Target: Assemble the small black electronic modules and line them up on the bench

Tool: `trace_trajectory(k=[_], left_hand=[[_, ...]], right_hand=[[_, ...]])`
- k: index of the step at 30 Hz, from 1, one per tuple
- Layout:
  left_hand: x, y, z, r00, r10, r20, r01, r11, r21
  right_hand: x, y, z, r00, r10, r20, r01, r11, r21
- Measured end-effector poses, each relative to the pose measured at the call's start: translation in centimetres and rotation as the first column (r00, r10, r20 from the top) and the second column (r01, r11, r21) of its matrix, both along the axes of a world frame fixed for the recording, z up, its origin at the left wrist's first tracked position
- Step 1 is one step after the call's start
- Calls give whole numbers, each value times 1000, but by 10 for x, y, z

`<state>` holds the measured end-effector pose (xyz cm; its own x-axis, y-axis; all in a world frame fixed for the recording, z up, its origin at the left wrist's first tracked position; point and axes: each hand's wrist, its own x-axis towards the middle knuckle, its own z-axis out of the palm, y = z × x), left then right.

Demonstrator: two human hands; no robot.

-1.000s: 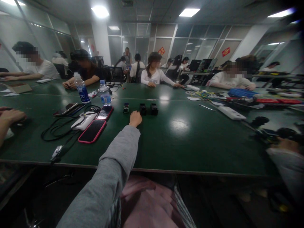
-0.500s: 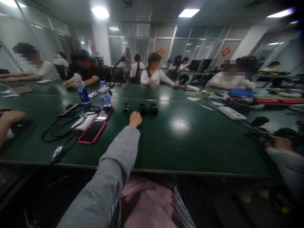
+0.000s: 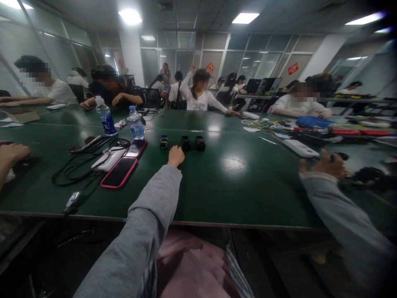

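My left hand [image 3: 175, 156] lies on the green table [image 3: 235, 194], arm stretched out in a grey sleeve. It rests just short of a row of three small black boxes [image 3: 185, 142]; its fingers point away from me and are hidden. My right hand [image 3: 322, 164], also grey-sleeved, reaches over the table's right side, palm down, thumb out. Its fingertips are at a small black object [image 3: 342, 156], and the hand is slightly blurred.
Left of my arm lie a pink-cased phone [image 3: 119, 172], a second phone [image 3: 136, 147], a white power bank [image 3: 106, 161] with black cables and two water bottles [image 3: 105, 116]. A white device [image 3: 300, 147] and coloured cables lie at the right. Other people sit around the table; someone's hand [image 3: 10, 154] rests at the left.
My right hand has come into view from the lower right and reached forward to the small black object. My left hand has stayed put. A person across the table raised an arm.
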<state>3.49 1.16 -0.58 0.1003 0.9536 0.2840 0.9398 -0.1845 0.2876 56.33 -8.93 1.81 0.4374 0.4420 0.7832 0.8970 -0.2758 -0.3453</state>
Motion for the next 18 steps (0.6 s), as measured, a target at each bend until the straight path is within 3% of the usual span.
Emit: trace_trajectory(k=[3, 7, 9, 11, 13, 15, 18], left_hand=[[1, 0, 1, 1000, 2, -21, -1, 1000, 25], [3, -1, 4, 999, 11, -43, -10, 1000, 16], [4, -1, 6, 999, 16, -45, -16, 1000, 8], [5, 0, 5, 999, 19, -42, -19, 1000, 9], [5, 1, 4, 999, 23, -39, -23, 1000, 13], [5, 2, 1, 999, 25, -37, -24, 1000, 17], [4, 4, -1, 999, 14, -35, -14, 1000, 13]], right_hand=[[-104, 51, 4, 998, 34, 49, -20, 967, -254], [-258, 96, 1, 936, 343, 75, -290, 876, -385], [-310, 107, -4, 878, 476, 55, -393, 782, -484], [-336, 114, -9, 811, 585, 3, -476, 664, -577], [-341, 119, -13, 766, 641, -51, -527, 580, -622], [-336, 122, -16, 752, 655, -75, -551, 562, -617], [-326, 124, -18, 755, 653, -66, -563, 592, -576]])
